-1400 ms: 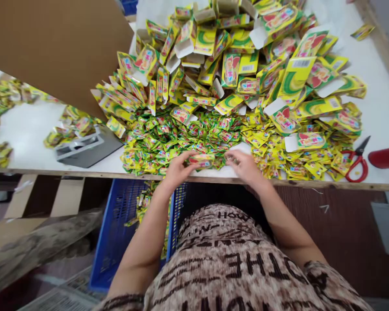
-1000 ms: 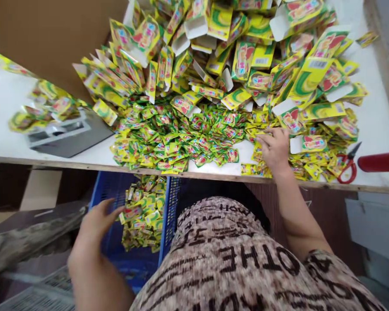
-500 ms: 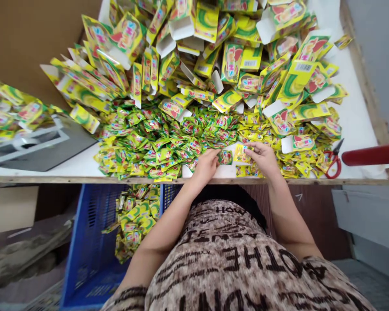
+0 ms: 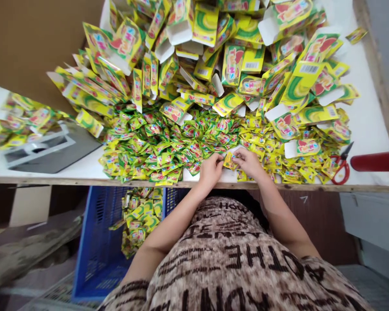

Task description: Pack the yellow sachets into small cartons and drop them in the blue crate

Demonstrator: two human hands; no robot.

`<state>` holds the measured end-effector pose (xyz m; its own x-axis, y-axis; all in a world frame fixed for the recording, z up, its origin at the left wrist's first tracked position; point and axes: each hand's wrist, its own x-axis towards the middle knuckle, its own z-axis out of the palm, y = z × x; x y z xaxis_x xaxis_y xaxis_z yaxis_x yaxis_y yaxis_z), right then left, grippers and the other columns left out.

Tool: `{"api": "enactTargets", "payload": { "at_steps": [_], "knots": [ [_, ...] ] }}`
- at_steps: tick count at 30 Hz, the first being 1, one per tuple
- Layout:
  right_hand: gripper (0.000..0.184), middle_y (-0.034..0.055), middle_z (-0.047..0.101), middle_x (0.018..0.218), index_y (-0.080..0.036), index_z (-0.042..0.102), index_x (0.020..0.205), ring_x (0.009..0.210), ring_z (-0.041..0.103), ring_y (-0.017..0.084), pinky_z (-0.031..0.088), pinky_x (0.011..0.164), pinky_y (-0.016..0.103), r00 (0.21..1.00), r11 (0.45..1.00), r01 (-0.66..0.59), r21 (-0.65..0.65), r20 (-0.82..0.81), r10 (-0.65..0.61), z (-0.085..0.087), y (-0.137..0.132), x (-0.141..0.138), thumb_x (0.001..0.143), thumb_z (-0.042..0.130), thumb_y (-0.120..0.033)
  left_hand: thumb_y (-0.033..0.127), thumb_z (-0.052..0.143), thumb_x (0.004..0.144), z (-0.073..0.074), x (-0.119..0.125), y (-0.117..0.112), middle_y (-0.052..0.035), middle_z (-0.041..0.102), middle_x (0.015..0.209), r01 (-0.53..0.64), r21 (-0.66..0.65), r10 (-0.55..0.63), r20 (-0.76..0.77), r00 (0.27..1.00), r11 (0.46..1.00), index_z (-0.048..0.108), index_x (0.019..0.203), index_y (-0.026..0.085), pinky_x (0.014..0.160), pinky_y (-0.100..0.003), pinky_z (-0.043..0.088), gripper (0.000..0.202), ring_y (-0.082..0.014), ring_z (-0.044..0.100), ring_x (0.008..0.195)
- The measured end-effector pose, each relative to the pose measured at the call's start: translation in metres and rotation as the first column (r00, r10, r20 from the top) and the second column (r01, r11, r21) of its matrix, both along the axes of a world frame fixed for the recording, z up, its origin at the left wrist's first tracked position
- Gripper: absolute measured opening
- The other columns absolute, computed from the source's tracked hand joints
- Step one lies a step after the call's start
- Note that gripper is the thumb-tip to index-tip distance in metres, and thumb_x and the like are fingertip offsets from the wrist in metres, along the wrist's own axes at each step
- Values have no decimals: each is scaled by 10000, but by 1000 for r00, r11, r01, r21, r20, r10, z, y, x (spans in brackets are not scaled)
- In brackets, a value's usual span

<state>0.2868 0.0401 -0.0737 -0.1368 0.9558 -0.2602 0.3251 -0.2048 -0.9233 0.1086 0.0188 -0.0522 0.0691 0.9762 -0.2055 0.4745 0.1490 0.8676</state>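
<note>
left hand (image 4: 210, 169) and right hand (image 4: 250, 162) both pinch one yellow sachet (image 4: 229, 160) at worktop (image 4: 84, 166) front edge.

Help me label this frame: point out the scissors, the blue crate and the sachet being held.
scissors (image 4: 344, 160): head view, the pivot above the red handles.
blue crate (image 4: 94, 237): head view, its left mesh wall.
sachet (image 4: 229, 160): head view, its exposed yellow face.

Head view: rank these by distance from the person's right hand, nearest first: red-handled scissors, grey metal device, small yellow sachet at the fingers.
1. The small yellow sachet: in the fingertip grip of the right hand.
2. The red-handled scissors: to the right, near the front edge of the white table.
3. The grey metal device: far left on the table.
</note>
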Motion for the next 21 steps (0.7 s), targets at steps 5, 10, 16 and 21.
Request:
{"api": "enactTargets", "payload": {
  "at_steps": [5,10,16,21],
  "knots": [
    [47,18,651,763,-215,619,817,696,598,186,505,664,327,982,967,-78,243,184,33,12,-9,1,789,614,-253,263,651,807,-2,3,1,2,677,777,-32,-287,157,423,892,957,594,977,158,592,-257,545,208,-128,650,607],
    [285,120,660,1077,-195,638,1056,932,630,255,522,736,358,959,921,-130,368,283,22,30,-19,1,843,606,-381,84,718,715,7,10,-6,-59,748,988,-15,-69,37,345,938,998,695,968,144,859,-284,538,261,-179,691,911],
    [309,58,723,868,-233,673,966,771,674,238,517,701,335,917,914,-288,286,356,178,40,-26,3,893,541,-503,177,645,827,37,-27,11,-42,768,980,205,190,-237,167,957,960,746,978,205,877,-280,530,184,-180,708,918],
    [417,49,675,691,-271,629,785,622,641,270,491,575,371,895,912,-212,352,445,37,21,-44,12,810,525,-674,314,644,860,78,-109,92,-49,718,819,-520,117,431,423,797,846,554,1260,182,723,-307,575,431,-163,699,686]
  ]
}}
